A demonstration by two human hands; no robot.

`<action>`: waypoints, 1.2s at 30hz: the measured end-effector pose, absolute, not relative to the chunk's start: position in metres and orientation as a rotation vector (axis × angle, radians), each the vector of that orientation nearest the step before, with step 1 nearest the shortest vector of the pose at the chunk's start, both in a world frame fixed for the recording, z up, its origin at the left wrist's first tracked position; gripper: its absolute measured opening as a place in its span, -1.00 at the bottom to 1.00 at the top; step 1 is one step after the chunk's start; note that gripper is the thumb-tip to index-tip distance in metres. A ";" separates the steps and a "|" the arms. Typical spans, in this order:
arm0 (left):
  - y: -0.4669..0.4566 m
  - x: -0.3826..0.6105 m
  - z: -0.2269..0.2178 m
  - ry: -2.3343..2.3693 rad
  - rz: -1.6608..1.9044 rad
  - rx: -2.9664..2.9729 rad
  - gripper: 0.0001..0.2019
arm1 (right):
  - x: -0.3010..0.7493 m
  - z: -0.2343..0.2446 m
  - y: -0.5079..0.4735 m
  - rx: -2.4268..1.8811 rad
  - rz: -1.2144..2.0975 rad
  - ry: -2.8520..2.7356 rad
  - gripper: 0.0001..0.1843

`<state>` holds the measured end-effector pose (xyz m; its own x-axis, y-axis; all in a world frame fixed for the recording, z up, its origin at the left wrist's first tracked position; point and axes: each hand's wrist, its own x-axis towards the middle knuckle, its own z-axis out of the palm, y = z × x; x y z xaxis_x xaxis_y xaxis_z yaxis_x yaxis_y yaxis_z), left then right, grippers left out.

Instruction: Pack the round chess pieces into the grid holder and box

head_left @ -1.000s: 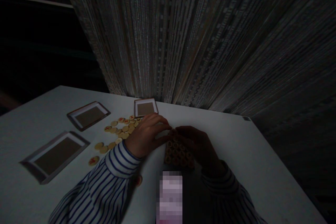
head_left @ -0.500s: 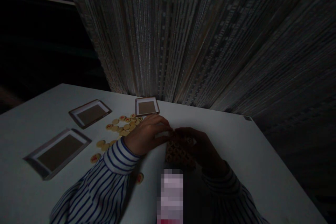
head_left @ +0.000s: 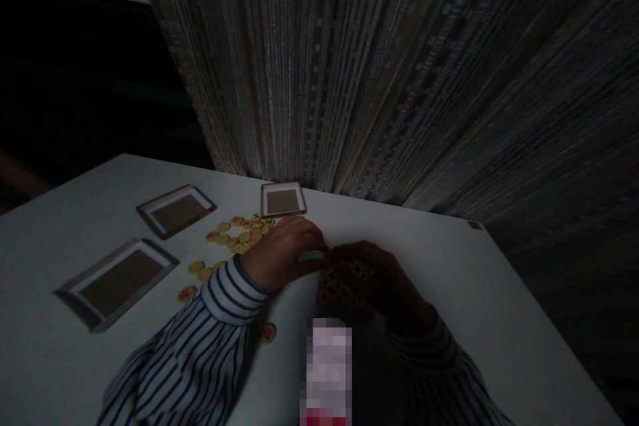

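Note:
My left hand (head_left: 283,254), in a blue-and-white striped sleeve, reaches in from the left with thumb and index finger pinched together. Their tips meet the fingertips of my right hand (head_left: 387,279), whose fingers curl inward in deep shadow. Anything small held between the tips is hidden. Just below the meeting point sits a dark block of tightly arranged round pieces (head_left: 342,294), partly covered by my right hand. Loose Chinese chess pieces (head_left: 244,237), pale discs, some with red or black characters, lie beyond my left wrist. One red-marked piece (head_left: 269,333) rests by my left forearm.
Two shallow open boxes or lids (head_left: 176,211) (head_left: 283,200) stand toward the back of the white table (head_left: 439,279). A larger tray (head_left: 120,284) lies at the left. A string curtain (head_left: 309,66) hangs behind the table's far edge. The room is dim.
The whole view has shifted slightly, so the table things sit a little further right. My hands stay together at the fingertips, with only slight finger movement.

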<state>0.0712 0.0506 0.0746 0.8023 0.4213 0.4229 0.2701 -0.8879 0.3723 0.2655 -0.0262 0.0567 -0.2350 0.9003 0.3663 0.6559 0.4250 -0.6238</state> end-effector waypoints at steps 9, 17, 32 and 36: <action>0.052 0.072 0.072 0.555 0.621 2.718 -0.83 | 0.265 0.058 -0.026 -1.317 0.241 -2.172 -0.82; 0.051 0.073 0.075 0.609 0.468 2.736 -0.82 | 0.264 0.051 -0.024 -1.292 0.085 -2.253 -0.81; 0.052 0.066 0.078 0.675 0.387 2.774 -0.79 | 0.261 0.057 -0.026 -1.400 0.056 -2.299 -0.86; 0.052 0.067 0.080 0.701 0.343 2.776 -0.79 | 0.261 0.057 -0.026 -1.393 0.137 -2.332 -0.85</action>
<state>0.0667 0.0520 0.0795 0.8560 0.4904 0.1636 0.4298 -0.8509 0.3022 0.2614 -0.0260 0.0565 -0.4107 0.8605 0.3014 0.8191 0.4934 -0.2925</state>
